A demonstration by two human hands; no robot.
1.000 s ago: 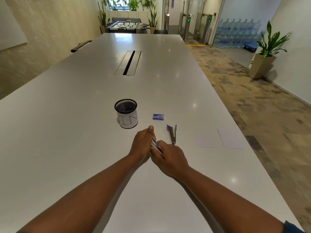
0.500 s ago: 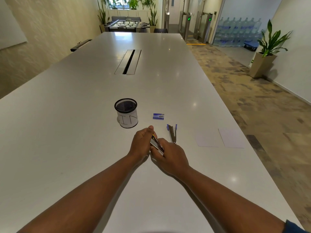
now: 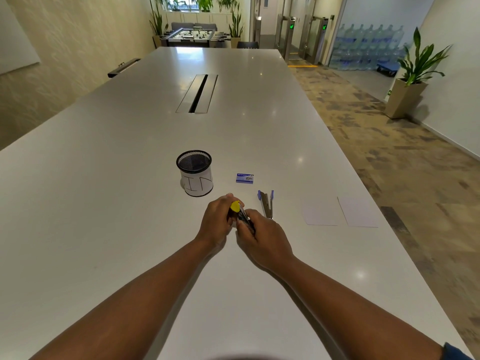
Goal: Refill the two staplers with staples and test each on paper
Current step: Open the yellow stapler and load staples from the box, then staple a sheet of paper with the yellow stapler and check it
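A small stapler with a yellow tip (image 3: 237,209) is held between both hands just above the white table (image 3: 130,203). My left hand (image 3: 217,223) grips its front end and my right hand (image 3: 262,239) grips its rear; most of its body is hidden by fingers. A second stapler with blue ends (image 3: 267,203) lies open on the table just right of my hands. A small blue staple box (image 3: 244,178) sits beyond it. Two white paper sheets (image 3: 322,211) (image 3: 359,213) lie flat further right.
A black mesh pen cup (image 3: 195,175) with a white paper label stands just beyond my left hand. A cable slot (image 3: 198,93) runs down the table's middle. The table's right edge drops to a carpeted floor, with a potted plant (image 3: 413,76) by the wall.
The stapler's yellow tip has come into sight between my hands as my fingers shifted on it. The hands stay in the same spot; nothing else on the table moved.
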